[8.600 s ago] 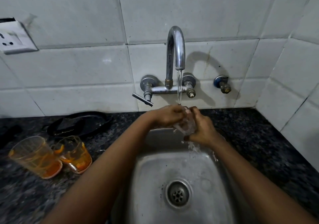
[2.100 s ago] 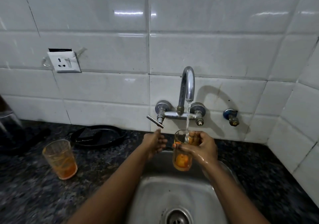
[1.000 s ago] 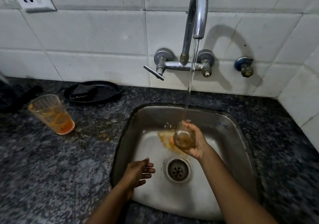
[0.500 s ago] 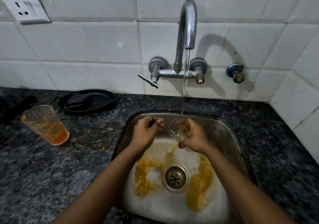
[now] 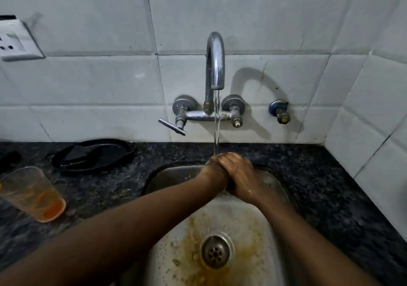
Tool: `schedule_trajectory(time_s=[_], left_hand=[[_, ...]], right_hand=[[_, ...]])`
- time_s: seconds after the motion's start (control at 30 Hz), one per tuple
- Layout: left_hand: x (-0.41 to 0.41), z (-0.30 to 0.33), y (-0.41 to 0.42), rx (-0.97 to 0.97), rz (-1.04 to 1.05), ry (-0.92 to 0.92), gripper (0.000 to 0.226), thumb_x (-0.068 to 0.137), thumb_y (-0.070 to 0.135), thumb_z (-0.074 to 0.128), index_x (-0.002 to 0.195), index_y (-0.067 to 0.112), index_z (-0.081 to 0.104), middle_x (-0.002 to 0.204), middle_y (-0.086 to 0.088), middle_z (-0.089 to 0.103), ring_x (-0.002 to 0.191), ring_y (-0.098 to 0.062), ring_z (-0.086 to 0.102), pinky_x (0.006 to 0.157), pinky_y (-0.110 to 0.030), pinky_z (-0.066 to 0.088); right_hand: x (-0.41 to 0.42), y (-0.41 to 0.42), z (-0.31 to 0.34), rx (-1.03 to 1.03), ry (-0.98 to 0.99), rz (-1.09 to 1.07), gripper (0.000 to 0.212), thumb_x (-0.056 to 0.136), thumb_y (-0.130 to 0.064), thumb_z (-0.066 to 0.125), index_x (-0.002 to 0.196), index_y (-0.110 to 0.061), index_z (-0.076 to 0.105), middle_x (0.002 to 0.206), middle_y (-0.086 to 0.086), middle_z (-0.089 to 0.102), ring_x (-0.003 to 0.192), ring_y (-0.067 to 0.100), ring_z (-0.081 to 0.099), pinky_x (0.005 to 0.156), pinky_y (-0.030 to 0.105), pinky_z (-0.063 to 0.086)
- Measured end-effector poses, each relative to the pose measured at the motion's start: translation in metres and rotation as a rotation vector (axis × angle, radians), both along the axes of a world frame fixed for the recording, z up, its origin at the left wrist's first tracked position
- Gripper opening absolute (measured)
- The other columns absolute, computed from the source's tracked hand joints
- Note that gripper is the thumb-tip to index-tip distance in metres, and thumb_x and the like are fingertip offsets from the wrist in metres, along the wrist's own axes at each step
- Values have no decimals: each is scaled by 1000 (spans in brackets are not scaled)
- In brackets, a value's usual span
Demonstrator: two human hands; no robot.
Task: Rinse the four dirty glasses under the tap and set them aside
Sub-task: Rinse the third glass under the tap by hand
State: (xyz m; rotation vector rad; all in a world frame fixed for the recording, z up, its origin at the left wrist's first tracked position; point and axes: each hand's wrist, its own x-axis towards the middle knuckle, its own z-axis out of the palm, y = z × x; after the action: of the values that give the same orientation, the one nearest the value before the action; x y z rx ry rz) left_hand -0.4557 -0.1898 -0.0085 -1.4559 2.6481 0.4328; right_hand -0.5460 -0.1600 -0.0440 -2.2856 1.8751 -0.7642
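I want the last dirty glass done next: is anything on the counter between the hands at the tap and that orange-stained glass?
Nothing visible: bare dark counter lies between the hands and the orange-stained glass. The black tray sits further back, off that path.

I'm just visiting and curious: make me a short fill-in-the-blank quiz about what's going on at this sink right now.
1. Water runs from the tap onto the person's two ____, clasped together over the sink.
2. The dirty glass on the counter stands to the ____ of the sink.
3. The residue around the drain is ____ in colour.
4. The black pan lies on the counter against the tiled ____.

Missing words: hands; left; orange-brown; wall
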Motion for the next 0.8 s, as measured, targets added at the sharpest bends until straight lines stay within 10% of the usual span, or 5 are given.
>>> schedule_trajectory(time_s=[0.2,0.33,0.53,0.63,0.8], left_hand=[[15,34,-16,363,-127,17,30,92,6,48,121,2,53,125,-18,53,116,-30,51,98,-35,40],[34,57,-22,650,-154,496,22,98,19,40,87,18,59,79,6,62,72,-5,56,68,-16,45],[28,9,-13,-149,-63,754,38,95,37,46,73,13,65,66,-2,65,58,-11,57,62,-26,47],[28,5,-12,-221,189,1031,36,88,35,58,54,22,59,47,8,54,39,0,48,47,-16,42],[44,22,-14,190,152,1295,45,88,24,60,45,17,47,38,6,41,32,-8,36,38,-19,35]], right_hand=[[-4,4,14,127,-419,-6,74,59,-7,82,122,-29,51,127,1,52,118,21,50,95,35,48],[-8,15,11,102,-424,-149,78,52,-24,86,119,-31,48,110,-7,59,104,21,61,76,23,51],[22,15,34,181,-201,-375,85,65,-44,79,130,-26,26,123,3,57,103,26,60,70,29,43],[36,18,23,182,-296,-325,104,63,-44,79,142,-28,13,132,4,51,112,24,56,84,33,50],[23,40,23,672,-1380,154,99,63,-11,81,142,-26,24,117,12,62,91,26,67,69,38,58]])
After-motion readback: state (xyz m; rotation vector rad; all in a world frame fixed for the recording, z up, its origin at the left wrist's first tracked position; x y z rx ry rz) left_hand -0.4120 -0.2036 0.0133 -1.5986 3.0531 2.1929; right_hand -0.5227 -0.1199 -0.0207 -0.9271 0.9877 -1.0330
